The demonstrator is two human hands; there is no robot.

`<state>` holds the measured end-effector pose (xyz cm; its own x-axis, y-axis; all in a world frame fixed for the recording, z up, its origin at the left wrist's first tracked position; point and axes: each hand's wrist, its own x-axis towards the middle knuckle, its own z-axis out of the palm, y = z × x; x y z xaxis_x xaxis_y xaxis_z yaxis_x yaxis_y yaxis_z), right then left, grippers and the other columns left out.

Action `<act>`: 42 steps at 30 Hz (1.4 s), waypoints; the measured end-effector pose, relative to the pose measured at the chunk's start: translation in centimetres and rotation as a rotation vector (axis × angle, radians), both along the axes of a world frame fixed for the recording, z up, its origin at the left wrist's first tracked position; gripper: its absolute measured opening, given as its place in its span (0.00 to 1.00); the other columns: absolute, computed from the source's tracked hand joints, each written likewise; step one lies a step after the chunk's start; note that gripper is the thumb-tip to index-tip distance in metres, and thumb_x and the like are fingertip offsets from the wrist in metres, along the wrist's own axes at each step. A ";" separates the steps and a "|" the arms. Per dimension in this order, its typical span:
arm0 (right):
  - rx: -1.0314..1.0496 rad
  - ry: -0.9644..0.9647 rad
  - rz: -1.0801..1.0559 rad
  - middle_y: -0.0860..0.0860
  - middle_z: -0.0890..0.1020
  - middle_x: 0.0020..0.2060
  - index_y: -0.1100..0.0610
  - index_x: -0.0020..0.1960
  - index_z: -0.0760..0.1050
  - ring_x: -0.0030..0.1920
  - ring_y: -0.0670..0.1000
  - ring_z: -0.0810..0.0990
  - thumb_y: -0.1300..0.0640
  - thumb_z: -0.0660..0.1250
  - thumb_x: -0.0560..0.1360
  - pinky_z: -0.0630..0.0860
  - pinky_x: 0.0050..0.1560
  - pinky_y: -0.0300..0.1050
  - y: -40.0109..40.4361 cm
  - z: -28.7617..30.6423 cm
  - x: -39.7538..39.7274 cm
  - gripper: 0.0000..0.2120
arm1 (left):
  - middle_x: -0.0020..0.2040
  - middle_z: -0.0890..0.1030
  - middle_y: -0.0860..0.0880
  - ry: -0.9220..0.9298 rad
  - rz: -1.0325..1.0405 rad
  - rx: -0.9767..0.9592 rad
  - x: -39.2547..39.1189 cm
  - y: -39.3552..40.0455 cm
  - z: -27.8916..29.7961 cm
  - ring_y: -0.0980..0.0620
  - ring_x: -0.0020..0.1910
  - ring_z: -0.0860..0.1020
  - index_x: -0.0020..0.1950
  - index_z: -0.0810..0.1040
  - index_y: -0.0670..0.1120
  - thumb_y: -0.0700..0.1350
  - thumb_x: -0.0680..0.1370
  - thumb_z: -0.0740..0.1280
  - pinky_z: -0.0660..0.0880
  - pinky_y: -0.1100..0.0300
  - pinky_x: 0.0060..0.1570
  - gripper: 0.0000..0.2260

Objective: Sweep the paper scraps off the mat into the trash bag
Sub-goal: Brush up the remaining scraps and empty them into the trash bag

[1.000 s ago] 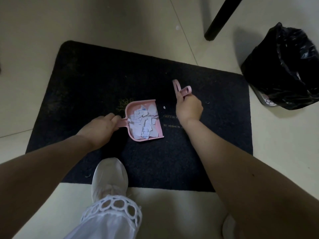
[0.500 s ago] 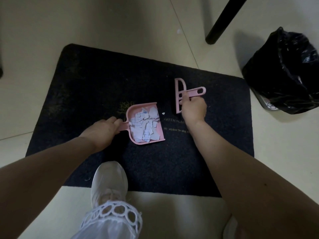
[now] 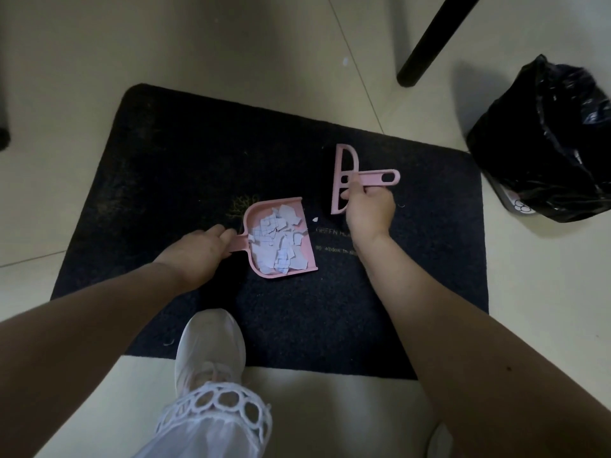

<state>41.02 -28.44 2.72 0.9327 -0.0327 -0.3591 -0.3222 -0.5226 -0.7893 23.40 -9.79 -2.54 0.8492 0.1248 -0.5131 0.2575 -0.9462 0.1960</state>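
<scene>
A pink dustpan (image 3: 305, 256) lies on the black mat (image 3: 185, 160), its open edge facing right, with a heap of white paper scraps (image 3: 277, 241) inside. My left hand (image 3: 201, 249) grips its short handle. My right hand (image 3: 368, 209) holds the handle of a small pink brush (image 3: 344, 178) with black bristles, standing just right of the pan. One tiny white scrap (image 3: 315, 219) lies on the mat between pan and brush. The black trash bag (image 3: 545, 140) sits on the floor off the mat's right end.
My white shoe (image 3: 211, 345) stands on the mat's near edge. A black furniture leg (image 3: 429, 44) slants down to the tiled floor behind the mat. A small white speck (image 3: 113, 61) lies on the tiles at the back.
My right hand has turned the brush so its pink back faces up and has shifted it slightly right and away. The dustpan and my left hand stay in place.
</scene>
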 end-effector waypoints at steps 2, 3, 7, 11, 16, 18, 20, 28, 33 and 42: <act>-0.093 -0.029 0.046 0.53 0.83 0.43 0.62 0.49 0.80 0.41 0.49 0.80 0.52 0.60 0.80 0.77 0.42 0.43 -0.2 -0.1 -0.1 0.16 | 0.58 0.71 0.47 0.001 -0.003 0.002 0.1 -0.1 0.2 0.46 0.50 0.76 0.68 0.65 0.48 0.47 0.82 0.56 0.73 0.54 0.48 0.15; -0.152 -0.027 0.093 0.53 0.82 0.44 0.62 0.50 0.80 0.42 0.51 0.81 0.52 0.60 0.80 0.78 0.44 0.45 -0.2 -0.3 -0.3 0.16 | 0.58 0.71 0.46 0.001 -0.006 0.004 0.1 -0.1 0.3 0.46 0.50 0.76 0.69 0.64 0.48 0.47 0.82 0.56 0.73 0.54 0.48 0.15; -0.088 0.157 0.110 0.53 0.84 0.43 0.61 0.47 0.80 0.44 0.53 0.81 0.53 0.61 0.79 0.78 0.45 0.46 -0.3 -1.7 -1.8 0.14 | 0.59 0.71 0.47 0.013 0.000 -0.005 0.1 -0.1 0.4 0.46 0.51 0.75 0.69 0.64 0.48 0.48 0.82 0.55 0.74 0.53 0.50 0.16; 0.117 0.149 -0.082 0.50 0.82 0.37 0.58 0.37 0.78 0.40 0.49 0.81 0.53 0.63 0.79 0.74 0.39 0.41 -0.9 -1.3 -1.6 0.14 | 0.59 0.71 0.46 0.016 0.000 -0.009 0.1 -0.2 0.5 0.46 0.51 0.75 0.69 0.63 0.48 0.48 0.82 0.55 0.74 0.54 0.49 0.16; 0.060 0.090 -0.131 0.48 0.81 0.37 0.59 0.41 0.78 0.36 0.45 0.78 0.52 0.62 0.80 0.70 0.31 0.35 -1.3 -1.0 -0.8 0.14 | 0.59 0.71 0.46 0.012 -0.015 0.009 0.1 -0.2 0.4 0.46 0.50 0.76 0.69 0.64 0.48 0.48 0.82 0.55 0.73 0.54 0.48 0.16; 0.013 0.117 -0.084 0.51 0.82 0.39 0.59 0.44 0.79 0.37 0.48 0.79 0.52 0.62 0.80 0.74 0.35 0.39 -0.9 -1.4 -1.1 0.13 | 0.59 0.71 0.46 0.020 -0.020 0.012 0.1 -0.2 0.4 0.46 0.50 0.76 0.69 0.64 0.48 0.48 0.82 0.55 0.73 0.54 0.47 0.16; -0.008 0.162 -0.018 0.53 0.83 0.41 0.60 0.44 0.80 0.40 0.52 0.81 0.52 0.62 0.79 0.77 0.41 0.44 -0.5 -2.2 -1.9 0.13 | 0.59 0.71 0.47 0.019 -0.013 0.008 0.2 -0.1 0.4 0.46 0.50 0.76 0.68 0.64 0.48 0.48 0.82 0.55 0.73 0.55 0.47 0.15; 0.199 0.133 -0.280 0.49 0.82 0.35 0.55 0.36 0.77 0.38 0.48 0.79 0.54 0.64 0.78 0.74 0.40 0.41 -1.1 -1.6 -1.7 0.14 | 0.59 0.71 0.47 0.010 -0.009 -0.003 0.0 -0.1 0.3 0.46 0.50 0.76 0.68 0.64 0.48 0.48 0.82 0.55 0.73 0.55 0.46 0.15; 0.253 0.205 -0.383 0.49 0.82 0.35 0.56 0.41 0.78 0.31 0.45 0.76 0.54 0.63 0.79 0.73 0.36 0.39 -1.3 -2.1 -1.7 0.11 | 0.59 0.71 0.47 0.006 0.005 -0.011 0.0 -0.1 0.0 0.46 0.50 0.76 0.68 0.64 0.48 0.48 0.82 0.55 0.74 0.54 0.47 0.15; 0.299 0.354 -0.426 0.52 0.82 0.34 0.60 0.45 0.78 0.27 0.45 0.71 0.56 0.63 0.78 0.67 0.29 0.38 -2.1 -2.7 -1.8 0.10 | 0.59 0.71 0.47 0.000 0.004 -0.015 0.0 0.0 -0.2 0.46 0.49 0.76 0.67 0.65 0.48 0.48 0.82 0.56 0.73 0.55 0.46 0.14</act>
<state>39.22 -30.55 0.00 0.6824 -0.2257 -0.6952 -0.7224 -0.0633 -0.6886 23.38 -9.74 -2.71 0.8488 0.1204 -0.5148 0.2613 -0.9420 0.2106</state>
